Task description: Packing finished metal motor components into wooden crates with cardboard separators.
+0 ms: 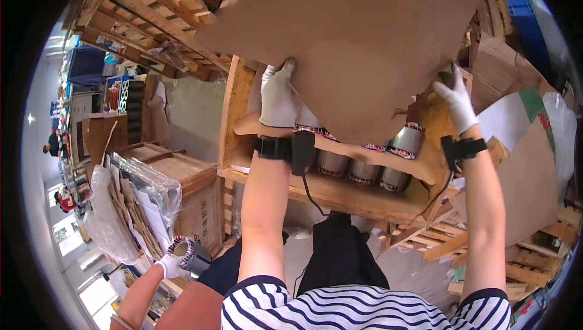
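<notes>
A large brown cardboard sheet (358, 44) is held tilted over a wooden crate (303, 196). My left hand (279, 100), in a white glove with a dark fingertip, is closed on the sheet's left edge. At its right edge my gloved right hand (456, 100) grips it too, thumb and fingers at the border. Below, the crate holds several metal motor stators (363, 173) with coloured windings at their ends. Another stator (408, 140) stands beyond a wavy cardboard strip (382, 157) in the crate. The sheet hides much of the crate's far part.
At lower left a co-worker's gloved hand (172, 265) holds a stator (193, 256). A closed wooden crate (203, 205) and plastic-wrapped cardboard (133, 202) stand at left. Wooden pallets (164, 14) are stacked at upper left. Loose cardboard (528, 175) leans at right.
</notes>
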{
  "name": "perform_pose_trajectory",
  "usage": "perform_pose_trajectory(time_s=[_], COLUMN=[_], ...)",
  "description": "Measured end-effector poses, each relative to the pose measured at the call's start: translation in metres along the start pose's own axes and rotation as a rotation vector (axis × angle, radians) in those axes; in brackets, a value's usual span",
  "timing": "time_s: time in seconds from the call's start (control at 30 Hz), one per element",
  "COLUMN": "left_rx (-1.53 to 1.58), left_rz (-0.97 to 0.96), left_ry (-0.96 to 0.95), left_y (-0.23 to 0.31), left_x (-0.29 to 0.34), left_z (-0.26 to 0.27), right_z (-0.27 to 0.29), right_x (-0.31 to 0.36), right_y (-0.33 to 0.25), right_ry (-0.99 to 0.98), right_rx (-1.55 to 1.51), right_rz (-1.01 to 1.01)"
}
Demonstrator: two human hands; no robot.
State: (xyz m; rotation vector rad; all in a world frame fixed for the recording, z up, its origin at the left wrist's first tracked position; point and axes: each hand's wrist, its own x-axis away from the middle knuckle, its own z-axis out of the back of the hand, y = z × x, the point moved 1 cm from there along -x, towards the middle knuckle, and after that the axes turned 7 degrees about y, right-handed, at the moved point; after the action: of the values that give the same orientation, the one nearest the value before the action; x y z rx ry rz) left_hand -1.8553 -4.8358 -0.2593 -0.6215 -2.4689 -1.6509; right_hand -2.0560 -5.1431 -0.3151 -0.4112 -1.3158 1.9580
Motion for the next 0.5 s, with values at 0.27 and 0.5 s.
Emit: perform_pose_trajectory(time_s=[0.27,0.5], left_rx=[-0.732,-0.677], left_rz=[-0.506,0.136], left_ry=[-0.137,0.298], left_y=[-0.081,-0.156], left_x=[-0.040,-0.044], left_z=[0.066,0.116], right_z=[0.033,-0.049], right_x=[-0.062,-0.054], right_y=[-0.056,-0.068], right_ry=[-0.391,-0.091], right_rx=[0.096,0.549], right_rz=[0.133,0.600])
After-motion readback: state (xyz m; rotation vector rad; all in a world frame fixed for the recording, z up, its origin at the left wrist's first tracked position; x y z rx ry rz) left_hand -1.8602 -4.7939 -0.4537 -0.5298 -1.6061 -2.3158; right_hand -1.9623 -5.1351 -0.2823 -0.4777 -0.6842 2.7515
